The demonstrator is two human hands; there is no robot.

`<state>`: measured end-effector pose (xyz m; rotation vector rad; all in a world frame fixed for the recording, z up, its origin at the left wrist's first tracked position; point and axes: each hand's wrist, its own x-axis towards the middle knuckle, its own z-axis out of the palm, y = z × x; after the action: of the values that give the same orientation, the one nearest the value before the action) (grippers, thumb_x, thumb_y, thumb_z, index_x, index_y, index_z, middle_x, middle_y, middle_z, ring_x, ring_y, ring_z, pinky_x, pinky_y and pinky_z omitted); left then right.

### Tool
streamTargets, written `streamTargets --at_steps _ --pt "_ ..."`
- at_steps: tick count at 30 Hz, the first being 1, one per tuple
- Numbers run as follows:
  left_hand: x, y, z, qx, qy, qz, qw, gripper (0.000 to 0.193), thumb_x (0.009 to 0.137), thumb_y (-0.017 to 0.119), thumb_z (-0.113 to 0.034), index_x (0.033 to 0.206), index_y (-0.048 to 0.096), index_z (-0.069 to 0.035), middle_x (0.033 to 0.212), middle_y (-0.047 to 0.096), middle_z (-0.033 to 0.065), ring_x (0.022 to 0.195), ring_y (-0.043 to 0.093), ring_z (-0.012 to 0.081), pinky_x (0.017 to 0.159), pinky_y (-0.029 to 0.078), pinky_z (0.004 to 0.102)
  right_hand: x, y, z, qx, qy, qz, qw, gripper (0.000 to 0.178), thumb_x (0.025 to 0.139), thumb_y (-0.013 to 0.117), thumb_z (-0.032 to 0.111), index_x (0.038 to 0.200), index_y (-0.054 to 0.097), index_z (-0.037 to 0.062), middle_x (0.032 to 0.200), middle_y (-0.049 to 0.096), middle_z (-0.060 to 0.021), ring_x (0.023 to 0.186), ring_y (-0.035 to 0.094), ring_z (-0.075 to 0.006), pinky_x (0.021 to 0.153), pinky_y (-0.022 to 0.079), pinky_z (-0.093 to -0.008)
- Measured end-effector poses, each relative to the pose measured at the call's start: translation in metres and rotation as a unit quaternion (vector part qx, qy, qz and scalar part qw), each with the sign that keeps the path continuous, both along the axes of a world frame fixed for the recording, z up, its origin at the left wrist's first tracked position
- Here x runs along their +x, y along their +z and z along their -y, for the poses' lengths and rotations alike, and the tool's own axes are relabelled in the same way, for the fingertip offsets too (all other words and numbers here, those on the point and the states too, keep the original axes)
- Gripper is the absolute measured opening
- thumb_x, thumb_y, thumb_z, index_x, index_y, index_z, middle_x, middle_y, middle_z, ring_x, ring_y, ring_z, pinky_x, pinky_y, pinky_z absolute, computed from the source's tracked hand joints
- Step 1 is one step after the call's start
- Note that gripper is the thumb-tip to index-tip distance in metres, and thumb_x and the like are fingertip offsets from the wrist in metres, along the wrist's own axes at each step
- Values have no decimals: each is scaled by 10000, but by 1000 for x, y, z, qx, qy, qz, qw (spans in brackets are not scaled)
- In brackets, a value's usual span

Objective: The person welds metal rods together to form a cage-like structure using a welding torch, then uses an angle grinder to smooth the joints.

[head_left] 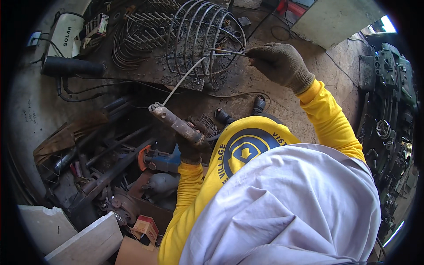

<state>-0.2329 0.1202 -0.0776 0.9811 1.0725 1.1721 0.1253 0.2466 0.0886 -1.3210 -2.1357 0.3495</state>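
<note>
My left hand (190,152), in a dark glove, is closed round the handle of a welding electrode holder (176,123). From its jaw a long pale welding rod (180,85) slants up to a cage of curved metal bars (191,33). The rod's tip is by the cage's near side; whether it touches cannot be told. My right hand (282,66), in a brown work glove, pinches the end of a thin metal rod (227,51). This rod reaches left to the cage's near right part. The cage lies on a dark, worn metal worktop (152,75).
Bundled short rods (148,28) and curved rods (121,55) lie left of the cage. A pale machine box (68,33) with cables stands farther left. Pipes and scrap (106,176) crowd the lower left. A large green machine (391,84) stands along the right.
</note>
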Motion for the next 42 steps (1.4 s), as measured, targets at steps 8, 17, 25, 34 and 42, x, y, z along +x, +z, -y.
streamTargets --at_steps 8,17,25,34,42 --pt "5 11 -3 -10 -2 -1 1000 219 863 674 -76 1044 559 -29 965 586 30 835 612 157 755 548 328 1 0 0 -8 13 -3 1000 233 836 739 122 1058 740 52 901 730 -149 797 713 -311 703 576 -356" --pt "6 11 -12 259 -4 -370 892 202 815 668 -176 915 552 -44 777 566 76 661 590 263 597 467 398 2 -2 -2 -7 -1 -5 1000 209 851 717 197 1039 751 114 901 726 -115 801 705 -299 708 572 -367" --pt "11 15 -12 121 -5 -238 964 188 844 648 -215 872 536 -67 731 548 63 608 559 275 569 446 408 0 1 -2 -16 1 -2 1000 217 851 716 201 1046 746 110 893 726 -112 789 705 -296 687 569 -365" --pt "0 -7 -8 143 0 -297 944 244 834 692 -249 917 560 -61 772 585 55 692 596 226 630 482 368 1 0 -4 -16 0 -1 1000 220 849 719 195 1049 748 108 904 727 -115 788 705 -295 685 571 -362" --pt "26 45 -24 90 -20 -213 973 329 799 742 -339 924 599 -70 759 613 36 675 621 221 634 496 375 2 -1 -7 -24 1 5 1000 212 854 721 206 1036 751 102 896 727 -117 786 706 -293 690 572 -361"
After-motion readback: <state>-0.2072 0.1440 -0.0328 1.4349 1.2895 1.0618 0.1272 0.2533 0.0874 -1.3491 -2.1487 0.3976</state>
